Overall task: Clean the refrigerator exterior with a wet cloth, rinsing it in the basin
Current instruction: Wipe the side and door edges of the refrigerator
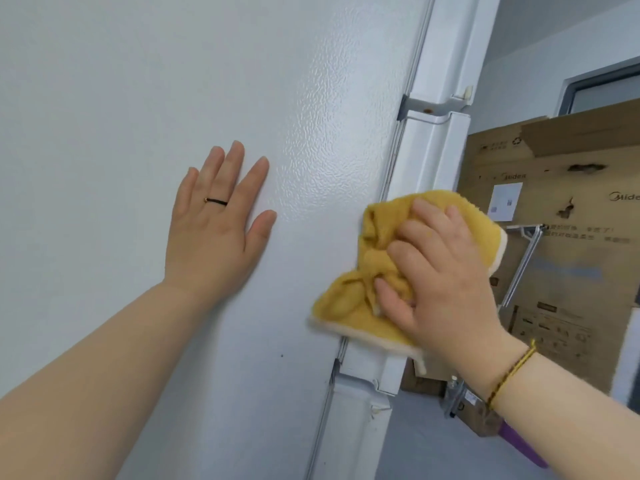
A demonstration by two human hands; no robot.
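The left hand lies flat on the refrigerator side panel, fingers straight, likely as a brace; the right hand clutches the bunched yellow cloth, pressing it against the refrigerator's front edge (between two hinges); basin unseen.

At the far right, a pale grey wall holds a dark-framed window. Below it, large brown cardboard boxes stand on a grey floor, with a slanted metal bar in front. The light is soft and even.
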